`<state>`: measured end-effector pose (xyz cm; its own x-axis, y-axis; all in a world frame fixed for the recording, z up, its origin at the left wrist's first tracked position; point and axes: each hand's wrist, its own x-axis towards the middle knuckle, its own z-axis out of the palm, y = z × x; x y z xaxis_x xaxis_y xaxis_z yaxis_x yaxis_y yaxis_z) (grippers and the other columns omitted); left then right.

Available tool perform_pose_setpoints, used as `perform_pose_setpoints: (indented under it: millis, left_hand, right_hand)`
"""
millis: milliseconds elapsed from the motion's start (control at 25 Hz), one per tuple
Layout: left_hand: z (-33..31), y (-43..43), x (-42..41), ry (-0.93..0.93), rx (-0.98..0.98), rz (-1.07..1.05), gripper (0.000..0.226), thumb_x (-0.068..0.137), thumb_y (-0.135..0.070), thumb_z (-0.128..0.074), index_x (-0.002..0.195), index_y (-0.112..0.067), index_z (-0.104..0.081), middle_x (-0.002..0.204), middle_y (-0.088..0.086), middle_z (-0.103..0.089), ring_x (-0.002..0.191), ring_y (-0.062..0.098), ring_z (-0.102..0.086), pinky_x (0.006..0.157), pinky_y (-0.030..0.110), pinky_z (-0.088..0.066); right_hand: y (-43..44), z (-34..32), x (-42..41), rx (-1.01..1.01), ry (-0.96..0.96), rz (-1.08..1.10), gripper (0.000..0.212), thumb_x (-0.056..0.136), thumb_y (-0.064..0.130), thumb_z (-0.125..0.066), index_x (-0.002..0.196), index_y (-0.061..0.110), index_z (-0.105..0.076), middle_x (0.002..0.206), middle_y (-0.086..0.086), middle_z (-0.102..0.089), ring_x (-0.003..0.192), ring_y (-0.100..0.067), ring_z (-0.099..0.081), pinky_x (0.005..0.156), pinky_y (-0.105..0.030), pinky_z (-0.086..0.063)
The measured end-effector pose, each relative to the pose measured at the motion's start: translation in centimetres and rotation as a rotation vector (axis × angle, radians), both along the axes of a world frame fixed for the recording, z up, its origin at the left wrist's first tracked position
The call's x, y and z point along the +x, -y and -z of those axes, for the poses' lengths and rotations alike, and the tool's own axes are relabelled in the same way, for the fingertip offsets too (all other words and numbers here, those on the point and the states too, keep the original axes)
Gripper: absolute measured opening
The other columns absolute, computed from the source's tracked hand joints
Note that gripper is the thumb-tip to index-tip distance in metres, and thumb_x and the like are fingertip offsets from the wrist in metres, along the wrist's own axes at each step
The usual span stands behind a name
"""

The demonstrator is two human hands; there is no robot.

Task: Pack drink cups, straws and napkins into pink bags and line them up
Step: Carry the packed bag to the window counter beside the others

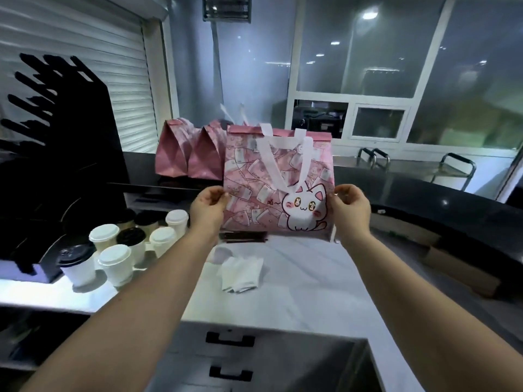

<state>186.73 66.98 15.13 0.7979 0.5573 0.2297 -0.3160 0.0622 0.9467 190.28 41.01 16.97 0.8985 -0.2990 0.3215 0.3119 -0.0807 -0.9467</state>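
White shutter (pixel 85 66), perhaps glass partition (pixel 368 46)

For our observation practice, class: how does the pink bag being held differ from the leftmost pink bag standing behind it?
The held bag faces us broadside, showing its cat print and white handles; the leftmost bag shows its narrow creased side. The left hand and right hand pinch the held bag's side edges; the leftmost bag stands untouched on the dark counter. Both are pink with closed tops.
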Motion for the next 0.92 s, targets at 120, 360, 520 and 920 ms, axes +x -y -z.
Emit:
perform_pose_setpoints:
  millis: [120,360,520,920]
  left_hand:
    - [0.2,0.2,8.0,0.04,-0.014,0.029,0.024,0.09,0.0,-0.062,0.082,-0.022,-0.061,0.08,-0.006,-0.063,0.074,0.005,-0.058,0.073,0.015,-0.047]
    - [1.5,4.9,22.8,0.04,-0.048,0.045,0.024,0.087,0.002,-0.063,0.081,-0.021,-0.061,0.077,-0.003,-0.062,0.075,0.012,-0.057,0.069,0.014,-0.048]
    - [3.7,8.2,29.6,-0.008,-0.017,0.056,0.018,0.085,-0.001,-0.065,0.084,-0.018,-0.065,0.086,0.002,-0.067,0.081,0.017,-0.061,0.08,0.029,-0.051]
    - [6.8,5.4,34.4,0.0,0.334,0.008,0.027,0.082,0.0,-0.069,0.101,-0.019,-0.068,0.101,0.0,-0.065,0.086,0.011,-0.061,0.079,0.013,-0.046]
  right_hand:
    - [-0.2,0.7,7.1,0.016,0.018,0.061,0.005,0.087,0.022,-0.065,0.085,0.026,-0.062,0.071,0.009,-0.07,0.062,-0.004,-0.066,0.051,-0.021,-0.051]
    - [-3.1,1.2,20.2,-0.008,-0.266,-0.299,0.076,0.084,0.007,-0.065,0.145,0.034,-0.028,0.127,0.008,-0.058,0.113,-0.02,-0.058,0.088,-0.045,-0.052]
    - [-6.4,4.4,26.2,-0.002,-0.297,-0.444,0.055,0.097,0.025,-0.054,0.145,0.038,-0.029,0.129,0.021,-0.046,0.11,0.001,-0.054,0.084,-0.027,-0.05]
    - [-7.2,6.8,32.6,-0.07,-0.203,-0.286,0.079,0.082,0.028,-0.076,0.147,0.026,-0.031,0.141,0.006,-0.045,0.122,-0.009,-0.051,0.096,-0.025,-0.048]
